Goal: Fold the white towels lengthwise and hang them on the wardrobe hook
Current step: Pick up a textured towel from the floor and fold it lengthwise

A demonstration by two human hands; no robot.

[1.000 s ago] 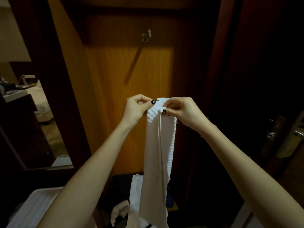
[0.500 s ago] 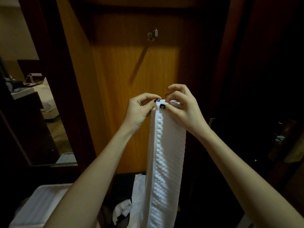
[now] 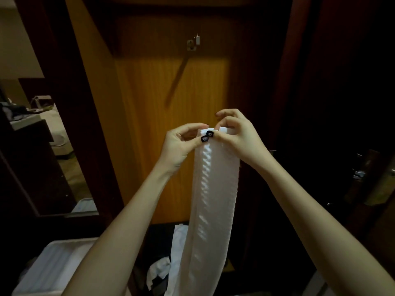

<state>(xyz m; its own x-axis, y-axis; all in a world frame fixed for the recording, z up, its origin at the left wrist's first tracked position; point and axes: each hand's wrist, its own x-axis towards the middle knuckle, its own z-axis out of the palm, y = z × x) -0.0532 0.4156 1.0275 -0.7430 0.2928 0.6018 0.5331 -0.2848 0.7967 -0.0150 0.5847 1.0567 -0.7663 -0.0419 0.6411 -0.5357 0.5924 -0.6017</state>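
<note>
A white towel [image 3: 213,199], folded into a long narrow strip, hangs straight down in front of me. My left hand [image 3: 181,144] and my right hand [image 3: 239,137] both pinch its top edge, thumbs nearly touching. The metal wardrobe hook [image 3: 193,42] is fixed high on the wooden panel [image 3: 149,124], well above both hands, with nothing on it. More white cloth [image 3: 168,263] lies in a dark spot below, partly hidden behind the hanging towel.
A white ribbed bin [image 3: 53,268] stands at the lower left. A mirror [image 3: 38,135] at the left reflects a bed and furniture. A door with a metal handle [image 3: 361,171] sits in the dark at the right.
The towel's top has been drawn flatter and wider between my hands, and the strip now hangs smooth. The hands stayed at about the same height below the hook.
</note>
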